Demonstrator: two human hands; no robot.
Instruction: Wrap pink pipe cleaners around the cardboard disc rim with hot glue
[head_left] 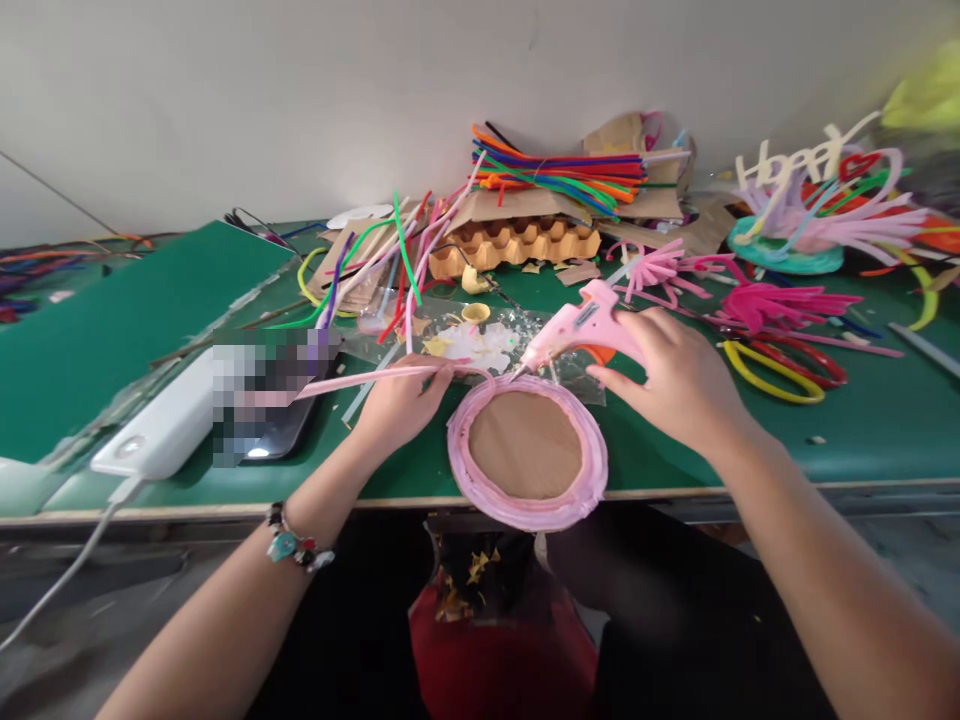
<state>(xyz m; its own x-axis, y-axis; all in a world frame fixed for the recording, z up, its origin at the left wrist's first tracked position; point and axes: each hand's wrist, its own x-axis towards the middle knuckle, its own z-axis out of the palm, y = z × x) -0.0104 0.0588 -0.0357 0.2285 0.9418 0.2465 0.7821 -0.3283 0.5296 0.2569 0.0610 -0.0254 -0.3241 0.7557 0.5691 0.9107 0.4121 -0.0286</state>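
Note:
A round cardboard piece (525, 445) ringed with pink and lilac pipe cleaners lies at the table's front edge. My left hand (401, 402) pinches a pale pink pipe cleaner (352, 380) just left of the ring's top; its right end curves down to the ring's upper rim. In my right hand (671, 375) is a pink glue gun (585, 325), its nozzle pointing down-left close to the top rim of the ring. Whether the tip touches the rim cannot be told.
Behind lie an egg carton (517, 243) and a bundle of coloured pipe cleaners (562, 175). A white power bank (161, 415) and a phone (289, 425) are at left. Pink pipe-cleaner flowers (780, 300), looped pipe cleaners (776, 375) and a "Happy" decoration (795, 245) stand at right.

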